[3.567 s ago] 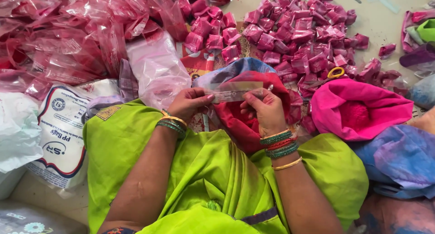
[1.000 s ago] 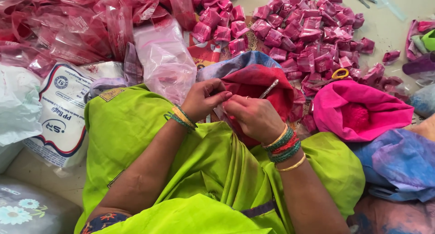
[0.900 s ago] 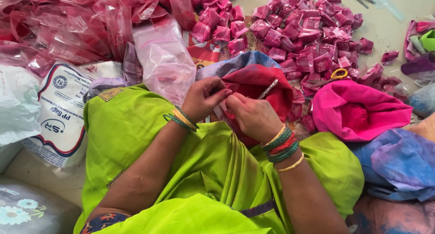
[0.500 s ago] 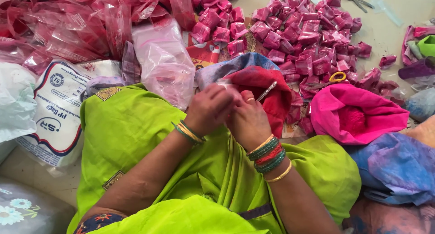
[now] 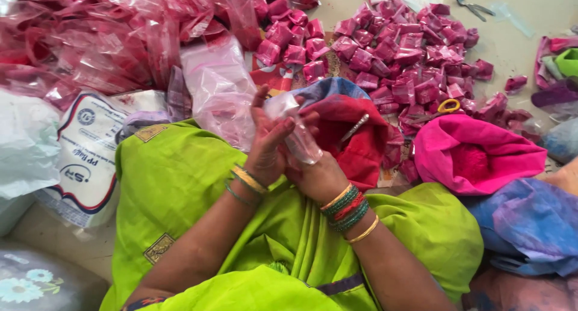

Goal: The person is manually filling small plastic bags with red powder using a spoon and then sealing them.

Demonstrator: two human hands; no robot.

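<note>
A: Quick pass. Your left hand (image 5: 269, 143) and right hand (image 5: 313, 169) are raised together over your lap, both on one small clear plastic pouch (image 5: 294, 129). What's the risk?

B: Slipping, I'd say. The pouch is thin, glossy film and you're pinching it in mid-air above the red cloth (image 5: 352, 136). If either pinch loosens, it likely drops into the folds or down onto the green sari (image 5: 180, 184). It could also tear if the two hands pull apart too hard. That's a judgement, not something shown.

A: Anything else close by?

B: A thin metal tool (image 5: 354, 128) lies on the red cloth just beside your right hand. An elbow nudge could knock it off, or you could catch a finger on it. The pile of folded pink packets (image 5: 397, 52) sits beyond, well apart.

A: Grip state?

B: Left hand: fingers half curled, thumb and fingertips closed on the upper part of the pouch, other fingers spread loosely upward. Right hand: curled underneath, closed on the lower end, back of the hand toward the camera. I can't tell whether the pouch holds anything.

A: Pouch location?

B: Between both hands, held upright, above the red cloth, in front of the heap of pink-filled clear bags (image 5: 90, 40).
</note>
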